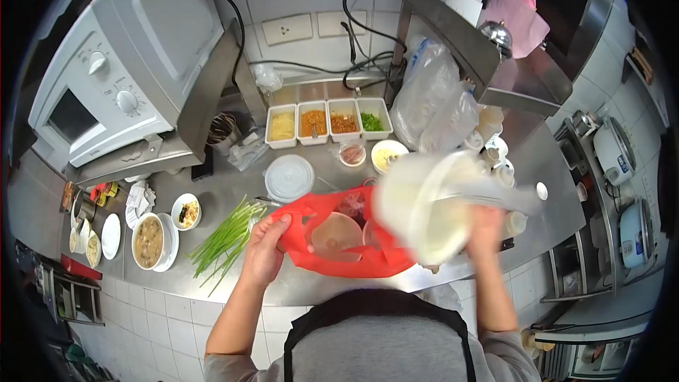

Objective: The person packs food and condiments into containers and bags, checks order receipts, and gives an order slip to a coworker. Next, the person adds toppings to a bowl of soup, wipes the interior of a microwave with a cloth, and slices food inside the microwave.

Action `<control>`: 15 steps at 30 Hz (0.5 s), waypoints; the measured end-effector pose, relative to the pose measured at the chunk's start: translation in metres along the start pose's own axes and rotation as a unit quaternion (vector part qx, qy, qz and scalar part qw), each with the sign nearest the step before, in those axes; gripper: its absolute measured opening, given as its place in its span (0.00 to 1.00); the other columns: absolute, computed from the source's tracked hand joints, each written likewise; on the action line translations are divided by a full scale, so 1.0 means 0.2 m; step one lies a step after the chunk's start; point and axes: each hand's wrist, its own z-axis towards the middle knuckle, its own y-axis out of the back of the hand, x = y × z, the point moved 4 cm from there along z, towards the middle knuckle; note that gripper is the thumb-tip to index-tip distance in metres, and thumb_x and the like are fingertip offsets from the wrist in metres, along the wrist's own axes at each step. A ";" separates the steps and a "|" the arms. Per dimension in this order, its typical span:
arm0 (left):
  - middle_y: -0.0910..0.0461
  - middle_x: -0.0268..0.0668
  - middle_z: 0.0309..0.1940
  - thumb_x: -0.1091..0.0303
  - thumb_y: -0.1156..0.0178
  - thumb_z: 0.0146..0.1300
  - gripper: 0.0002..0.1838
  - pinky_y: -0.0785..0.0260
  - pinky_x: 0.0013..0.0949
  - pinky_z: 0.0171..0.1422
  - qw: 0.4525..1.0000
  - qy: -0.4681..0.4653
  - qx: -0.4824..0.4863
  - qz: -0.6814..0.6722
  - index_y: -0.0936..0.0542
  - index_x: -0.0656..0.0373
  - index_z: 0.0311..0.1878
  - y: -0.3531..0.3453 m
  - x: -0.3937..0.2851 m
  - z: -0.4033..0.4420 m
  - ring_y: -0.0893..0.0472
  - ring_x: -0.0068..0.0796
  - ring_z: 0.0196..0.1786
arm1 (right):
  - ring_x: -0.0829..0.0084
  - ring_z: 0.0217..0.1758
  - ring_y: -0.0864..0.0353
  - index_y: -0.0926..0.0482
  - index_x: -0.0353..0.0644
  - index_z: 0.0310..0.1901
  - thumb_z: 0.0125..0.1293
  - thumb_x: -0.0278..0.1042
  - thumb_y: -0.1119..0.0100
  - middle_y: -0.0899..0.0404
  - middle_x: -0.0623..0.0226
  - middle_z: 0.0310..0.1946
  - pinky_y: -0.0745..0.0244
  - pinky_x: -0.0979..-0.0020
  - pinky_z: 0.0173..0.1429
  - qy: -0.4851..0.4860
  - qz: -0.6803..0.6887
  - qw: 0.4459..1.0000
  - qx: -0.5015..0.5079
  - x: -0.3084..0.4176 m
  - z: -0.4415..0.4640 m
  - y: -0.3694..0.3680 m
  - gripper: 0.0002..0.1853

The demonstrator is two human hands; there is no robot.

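My left hand pinches the left edge of a red plastic bag, which lies spread on the steel counter. Inside the bag's mouth sits a round, pale brownish container, with a clear wrapped item beside it. My right hand is closed on a white tub, held tilted over the right side of the bag. Motion blurs the tub and what it contains. Left of my left hand lies a bunch of green stalks. A translucent round lid rests just beyond the bag.
Four-sided white trays of toppings, one with chopped greens, line the back. A soup bowl and small topping bowl stand left, below a microwave. Clear plastic bags and several bottles occupy the right.
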 end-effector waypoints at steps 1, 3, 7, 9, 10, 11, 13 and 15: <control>0.18 0.37 0.35 0.65 0.50 0.67 0.12 0.28 0.27 0.39 1.000 0.002 -0.011 -0.012 0.22 0.63 0.42 0.03 0.00 -0.01 0.20 0.25 0.32 | 0.72 0.36 0.30 0.29 0.35 0.39 0.66 0.32 0.50 0.29 0.66 0.32 0.33 0.69 0.43 -0.001 0.014 0.999 0.042 -0.04 -0.06 -0.20 0.08; 0.18 0.37 0.36 0.64 0.50 0.67 0.13 0.27 0.28 0.38 0.999 -0.018 -0.024 -0.031 0.22 0.63 0.44 0.08 0.02 0.00 0.19 0.26 0.31 | 0.67 0.31 0.29 0.28 0.34 0.34 0.66 0.29 0.52 0.28 0.63 0.27 0.32 0.66 0.38 0.077 0.036 0.988 0.131 -0.01 -0.13 -0.49 0.07; 0.19 0.35 0.39 0.64 0.50 0.68 0.13 0.26 0.26 0.36 0.999 -0.035 0.023 -0.008 0.23 0.63 0.47 0.21 0.10 0.00 0.20 0.23 0.30 | 0.50 0.34 0.26 0.27 0.32 0.34 0.63 0.28 0.52 0.27 0.47 0.28 0.33 0.58 0.38 0.086 -0.065 0.944 0.313 -0.15 -0.22 -0.75 0.08; 0.20 0.34 0.38 0.65 0.51 0.69 0.14 0.27 0.24 0.37 0.993 -0.059 0.017 0.101 0.24 0.65 0.47 0.13 0.08 -0.04 0.20 0.21 0.31 | 0.46 0.34 0.25 0.26 0.32 0.32 0.62 0.28 0.51 0.26 0.44 0.27 0.33 0.54 0.39 0.091 -0.080 0.942 0.313 -0.15 -0.22 -0.82 0.08; 0.20 0.34 0.38 0.65 0.51 0.69 0.14 0.27 0.25 0.38 0.987 -0.060 0.058 0.135 0.24 0.65 0.49 0.06 0.05 -0.04 0.20 0.21 0.32 | 0.45 0.35 0.25 0.26 0.31 0.30 0.61 0.27 0.51 0.26 0.43 0.27 0.33 0.53 0.41 0.083 -0.144 0.930 0.327 -0.13 -0.21 -0.85 0.08; 0.20 0.34 0.39 0.65 0.52 0.69 0.14 0.27 0.25 0.39 0.979 -0.059 0.096 0.168 0.25 0.65 0.50 0.01 0.03 -0.06 0.20 0.22 0.32 | 0.45 0.34 0.25 0.26 0.30 0.29 0.60 0.27 0.50 0.26 0.42 0.26 0.32 0.53 0.40 0.116 -0.158 0.931 0.308 -0.11 -0.20 -0.89 0.08; 0.21 0.35 0.42 0.66 0.52 0.69 0.15 0.27 0.26 0.41 0.969 -0.070 0.135 0.197 0.27 0.66 0.53 -0.03 -0.01 -0.08 0.20 0.23 0.33 | 0.44 0.31 0.25 0.26 0.30 0.28 0.57 0.27 0.50 0.25 0.42 0.26 0.31 0.52 0.38 0.180 -0.183 0.923 0.289 -0.10 -0.21 -0.93 0.07; 0.22 0.38 0.47 0.68 0.51 0.68 0.17 0.27 0.28 0.42 0.966 -0.096 0.148 0.191 0.29 0.66 0.56 -0.05 -0.05 -0.06 0.20 0.24 0.34 | 0.43 0.30 0.25 0.27 0.30 0.27 0.55 0.26 0.49 0.25 0.40 0.25 0.31 0.50 0.37 0.241 -0.210 0.906 0.279 -0.10 -0.21 -0.94 0.07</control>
